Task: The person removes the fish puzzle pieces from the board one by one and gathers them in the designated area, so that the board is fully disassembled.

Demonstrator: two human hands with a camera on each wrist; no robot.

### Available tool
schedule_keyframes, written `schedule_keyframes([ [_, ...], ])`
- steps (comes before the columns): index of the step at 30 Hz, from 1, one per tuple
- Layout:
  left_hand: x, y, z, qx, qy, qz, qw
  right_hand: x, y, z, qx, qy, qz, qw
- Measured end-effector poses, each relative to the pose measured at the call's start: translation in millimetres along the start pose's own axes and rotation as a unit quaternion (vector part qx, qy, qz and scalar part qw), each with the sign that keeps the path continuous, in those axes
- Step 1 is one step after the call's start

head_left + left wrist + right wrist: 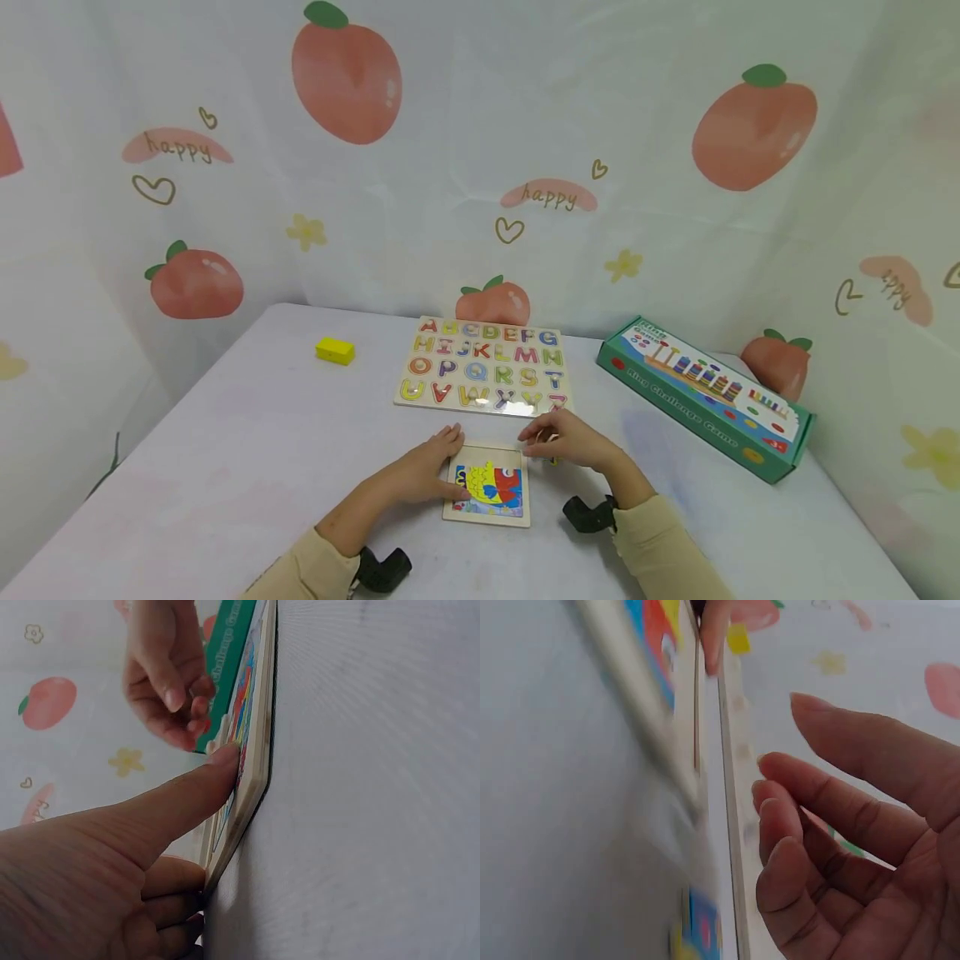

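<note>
A small square wooden jigsaw puzzle [495, 492] with a yellow and red fish on blue lies flat on the table. My left hand [420, 471] grips its left side. The thumb [202, 787] presses on the picture while the other fingers lie along the frame's edge. To the right of the puzzle my right hand [573, 442] hovers, fingers loosely bent, with nothing between thumb and fingertips in the right wrist view. Below that hand is a small blue, pink and yellow puzzle piece [703, 926], blurred and partly cut off by the frame, largely hidden by the hand in the head view.
Behind the puzzle lies a wooden alphabet board [483, 367]. A yellow block [335, 351] sits at the back left. The green ring game box [705, 400] stands on the right, near the fabric backdrop [450, 167]. Each wrist wears a black camera [588, 515].
</note>
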State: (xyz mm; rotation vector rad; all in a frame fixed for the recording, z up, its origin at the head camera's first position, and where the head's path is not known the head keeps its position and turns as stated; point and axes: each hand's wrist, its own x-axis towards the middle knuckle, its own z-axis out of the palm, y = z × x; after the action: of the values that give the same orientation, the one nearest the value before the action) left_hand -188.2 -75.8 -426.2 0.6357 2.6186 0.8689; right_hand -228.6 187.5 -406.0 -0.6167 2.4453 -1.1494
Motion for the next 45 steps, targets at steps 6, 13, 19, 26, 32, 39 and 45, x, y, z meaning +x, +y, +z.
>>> schedule_keyframes([
  [6, 0.1, 0.1, -1.5, 0.001, -0.006, -0.003, 1.0000, 20, -22, 18, -0.010, -0.047, -0.014, 0.999],
  [13, 0.9, -1.4, -1.9, 0.010, -0.008, -0.004, 0.9999, 34, -36, 34, -0.019, -0.077, -0.004, 0.997],
  [19, 0.9, -1.4, -3.4, 0.006, -0.012, 0.003, 0.9999, 38, -40, 43, -0.035, -0.084, 0.009, 0.996],
  [26, 1.1, -1.5, -3.4, 0.001, -0.011, 0.002, 0.9999, 35, -43, 49, -0.018, -0.077, 0.023, 0.997],
  [32, 1.5, -2.5, -2.0, -0.004, -0.010, 0.007, 0.9999, 34, -45, 52, -0.012, -0.073, 0.037, 0.997],
  [39, 0.8, -1.8, -1.6, -0.008, -0.007, 0.003, 0.9999, 33, -45, 52, -0.011, -0.085, 0.030, 0.996],
  [45, 0.3, -1.0, -1.5, -0.012, -0.007, 0.006, 0.9999, 32, -46, 52, -0.020, -0.076, 0.026, 0.997],
])
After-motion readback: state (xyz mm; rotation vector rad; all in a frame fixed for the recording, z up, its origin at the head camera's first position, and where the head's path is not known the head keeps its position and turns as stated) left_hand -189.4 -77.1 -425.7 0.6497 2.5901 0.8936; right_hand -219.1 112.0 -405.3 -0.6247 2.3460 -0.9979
